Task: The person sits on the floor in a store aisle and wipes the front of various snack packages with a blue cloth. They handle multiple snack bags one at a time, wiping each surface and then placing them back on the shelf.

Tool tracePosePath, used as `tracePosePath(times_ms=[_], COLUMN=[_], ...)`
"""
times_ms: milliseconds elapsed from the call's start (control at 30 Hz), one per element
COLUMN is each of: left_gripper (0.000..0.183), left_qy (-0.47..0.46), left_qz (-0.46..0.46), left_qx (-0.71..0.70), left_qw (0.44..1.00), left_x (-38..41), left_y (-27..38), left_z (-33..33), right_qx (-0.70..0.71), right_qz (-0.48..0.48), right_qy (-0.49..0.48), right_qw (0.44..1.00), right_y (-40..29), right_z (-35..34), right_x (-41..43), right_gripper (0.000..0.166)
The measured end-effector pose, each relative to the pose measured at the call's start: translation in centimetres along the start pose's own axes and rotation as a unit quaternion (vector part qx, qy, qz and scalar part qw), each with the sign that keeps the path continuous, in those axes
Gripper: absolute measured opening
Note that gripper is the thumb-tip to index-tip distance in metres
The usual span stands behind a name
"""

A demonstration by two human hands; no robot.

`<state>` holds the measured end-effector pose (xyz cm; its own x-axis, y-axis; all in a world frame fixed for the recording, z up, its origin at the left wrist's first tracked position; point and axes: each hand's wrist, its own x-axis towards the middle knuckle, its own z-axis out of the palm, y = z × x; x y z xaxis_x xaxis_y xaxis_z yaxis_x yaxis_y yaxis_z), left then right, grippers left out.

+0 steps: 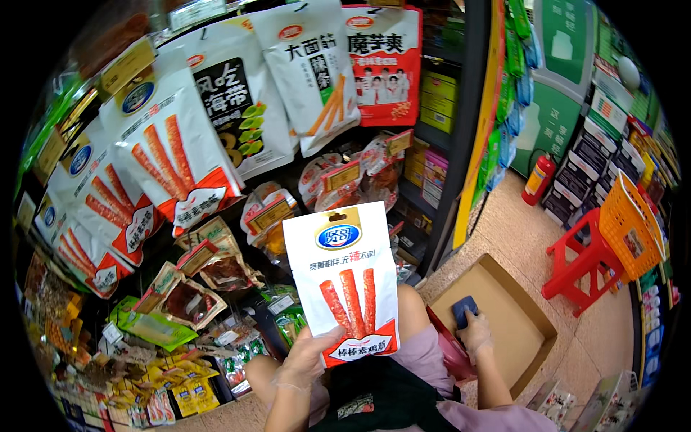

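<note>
My left hand [302, 356], in a clear thin glove, grips the lower left corner of a white snack packet [359, 254]. The packet faces up and shows red sticks and an oval blue logo; its bottom part is red. Off to the right, my right hand [476, 335], also gloved, holds a dark blue cloth or sponge [464, 312]. That hand is over the near left part of a shallow cardboard tray [518, 324] on the floor. A red plastic object [452, 348], partly hidden, lies between my leg and the tray.
Matching white packets [167, 146] hang on the rack at left, beside other snack bags [307, 75]. Smaller packs [189, 297] hang lower down. Right of the shelf post [456, 135] are a fire extinguisher [539, 178], a red stool [583, 259] and an orange basket [629, 227].
</note>
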<state>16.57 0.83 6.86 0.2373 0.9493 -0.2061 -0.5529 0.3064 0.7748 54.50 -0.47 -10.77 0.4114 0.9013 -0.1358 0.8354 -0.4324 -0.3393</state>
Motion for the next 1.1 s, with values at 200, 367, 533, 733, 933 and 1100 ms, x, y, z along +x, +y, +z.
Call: tracePosePath(times_ms=[200, 367, 533, 733, 933, 1100], left_gripper=[0.052, 0.05, 0.05, 0.055, 0.057, 0.055], left_qy=[-0.033, -0.028, -0.066, -0.057, -0.088, -0.026], left_qz=[-0.021, -0.009, -0.008, 0.005, -0.033, -0.092], left_qx=[-0.022, -0.052, -0.101, -0.092, -0.107, -0.005], left_qw=[0.999, 0.998, 0.993, 0.994, 0.99, 0.995], left_x=[-0.2, -0.2, 1.0, 1.6, 1.2, 0.2], left_y=[0.0, 0.0, -0.7, -2.0, -1.5, -1.2], left_z=[0.1, -0.2, 0.7, -0.9, -2.1, -1.0], right_qx=[0.082, 0.579, 0.431, 0.189, 0.209, 0.255], right_qz=[-0.053, -0.019, -0.375, -0.568, -0.589, -0.556], right_qy=[0.186, 0.066, 0.142, 0.155, 0.145, 0.237], right_qw=[0.978, 0.812, 0.808, 0.786, 0.767, 0.754], right_y=[6.1, -6.0, -16.5, -22.6, -25.9, -28.6], right_z=[5.8, -8.1, -12.0, -8.2, -10.4, -12.2], right_x=[4.6, 2.0, -4.6, -11.0, -7.7, -4.4], right_gripper=[0.027, 0.021, 0.033, 0.049, 0.052, 0.048])
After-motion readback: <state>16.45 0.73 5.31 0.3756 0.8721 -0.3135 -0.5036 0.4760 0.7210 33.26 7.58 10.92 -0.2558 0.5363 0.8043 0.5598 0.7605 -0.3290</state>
